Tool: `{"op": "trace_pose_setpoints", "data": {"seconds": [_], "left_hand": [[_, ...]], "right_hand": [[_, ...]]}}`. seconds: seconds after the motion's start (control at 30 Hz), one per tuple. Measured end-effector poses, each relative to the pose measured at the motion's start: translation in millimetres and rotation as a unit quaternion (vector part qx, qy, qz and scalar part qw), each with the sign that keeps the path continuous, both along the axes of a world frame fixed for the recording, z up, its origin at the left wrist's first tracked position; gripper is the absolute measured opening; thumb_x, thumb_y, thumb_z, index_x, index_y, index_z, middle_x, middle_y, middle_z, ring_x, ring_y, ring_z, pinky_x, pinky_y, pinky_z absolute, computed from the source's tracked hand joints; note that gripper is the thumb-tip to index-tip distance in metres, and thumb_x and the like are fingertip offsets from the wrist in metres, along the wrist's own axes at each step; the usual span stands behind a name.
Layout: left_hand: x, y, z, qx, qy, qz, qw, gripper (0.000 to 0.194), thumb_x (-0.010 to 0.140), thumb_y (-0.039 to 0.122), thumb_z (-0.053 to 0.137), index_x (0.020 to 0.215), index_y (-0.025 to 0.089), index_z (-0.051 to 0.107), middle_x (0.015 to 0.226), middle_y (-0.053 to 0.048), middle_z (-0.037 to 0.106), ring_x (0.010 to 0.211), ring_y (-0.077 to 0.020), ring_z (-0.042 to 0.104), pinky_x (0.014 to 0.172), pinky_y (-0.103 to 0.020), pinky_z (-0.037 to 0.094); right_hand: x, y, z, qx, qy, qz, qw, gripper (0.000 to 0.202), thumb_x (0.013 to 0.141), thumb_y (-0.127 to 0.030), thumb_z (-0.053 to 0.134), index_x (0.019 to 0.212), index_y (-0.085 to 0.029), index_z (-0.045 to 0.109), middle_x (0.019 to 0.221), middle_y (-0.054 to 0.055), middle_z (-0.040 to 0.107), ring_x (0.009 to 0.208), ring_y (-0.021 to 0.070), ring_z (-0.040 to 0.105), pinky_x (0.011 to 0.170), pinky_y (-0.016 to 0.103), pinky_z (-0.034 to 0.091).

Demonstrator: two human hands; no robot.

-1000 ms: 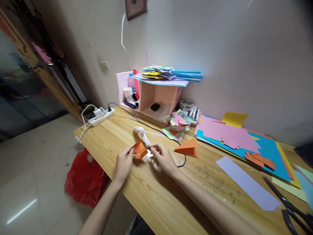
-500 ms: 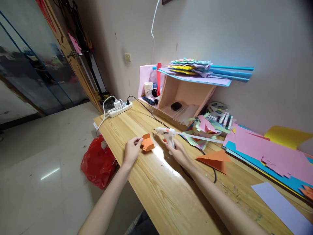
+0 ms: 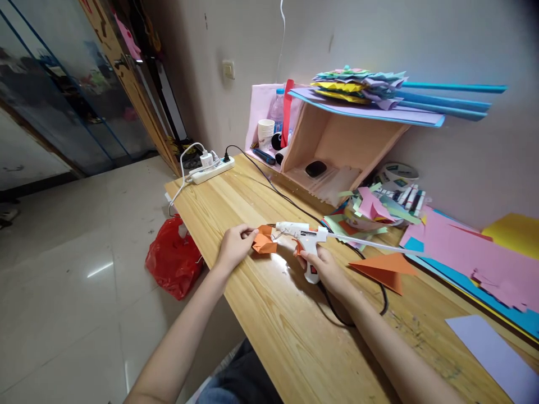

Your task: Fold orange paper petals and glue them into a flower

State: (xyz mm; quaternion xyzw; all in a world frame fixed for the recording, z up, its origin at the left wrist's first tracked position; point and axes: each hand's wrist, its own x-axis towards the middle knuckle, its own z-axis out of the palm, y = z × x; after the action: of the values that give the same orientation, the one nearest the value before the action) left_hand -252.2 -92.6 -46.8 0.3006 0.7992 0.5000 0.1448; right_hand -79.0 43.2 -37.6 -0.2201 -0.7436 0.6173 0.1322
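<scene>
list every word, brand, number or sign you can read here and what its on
No text can be read.
Plastic bottle: bluish label, too small and blurred.
Tape roll: greenish markings, too blurred.
Markers: any lettering too small.
White glue gun: any lettering on its side too small.

Arms (image 3: 185, 331) stretched forward; left hand (image 3: 234, 247) pinching, right hand (image 3: 327, 270) curled in grip.

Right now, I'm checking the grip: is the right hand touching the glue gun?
Touching. The head view shows the right hand wrapped around the handle of the white glue gun.
</scene>
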Motion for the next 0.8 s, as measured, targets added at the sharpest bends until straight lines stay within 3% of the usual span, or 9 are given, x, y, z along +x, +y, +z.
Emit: {"op": "trace_pose_setpoints", "data": {"seconds": [0.27,0.57,0.8], "left_hand": [[1,0,-0.9,-0.003,0.017,-0.023,1.000,0.028,0.073,0.039,0.054,0.077,0.015,0.068,0.066,-0.003,0.065,0.053,-0.0112,0.050,0.052,-0.022,0.037],[0,-1,-5.0,0.001,0.007,-0.029,1.000,0.027,0.073,0.038,0.055,0.076,0.015,0.069,0.069,-0.004,0.067,0.056,-0.0124,0.055,0.053,-0.022,0.040],[1,-1,-2.5,-0.001,0.014,-0.027,1.000,0.028,0.073,0.039,0.055,0.077,0.014,0.069,0.068,-0.005,0.067,0.056,-0.0126,0.054,0.053,-0.022,0.040]], "right_hand": [[2,-1,-7.5,0.078,-0.034,-0.024,0.996,0.028,0.075,-0.041,0.048,0.079,-0.014,0.054,0.063,0.000,0.051,0.059,0.0144,0.046,0.058,0.027,0.037],[2,-1,-11.6,0.116,-0.030,-0.019,0.993,0.034,0.078,-0.040,0.046,0.095,-0.014,0.057,0.075,0.003,0.058,0.068,0.0176,0.052,0.062,0.027,0.039],[2,-1,-12.1,0.142,-0.023,-0.014,0.989,0.028,0.079,-0.038,0.046,0.090,-0.015,0.057,0.082,0.005,0.059,0.074,0.0190,0.053,0.067,0.029,0.041]]}}
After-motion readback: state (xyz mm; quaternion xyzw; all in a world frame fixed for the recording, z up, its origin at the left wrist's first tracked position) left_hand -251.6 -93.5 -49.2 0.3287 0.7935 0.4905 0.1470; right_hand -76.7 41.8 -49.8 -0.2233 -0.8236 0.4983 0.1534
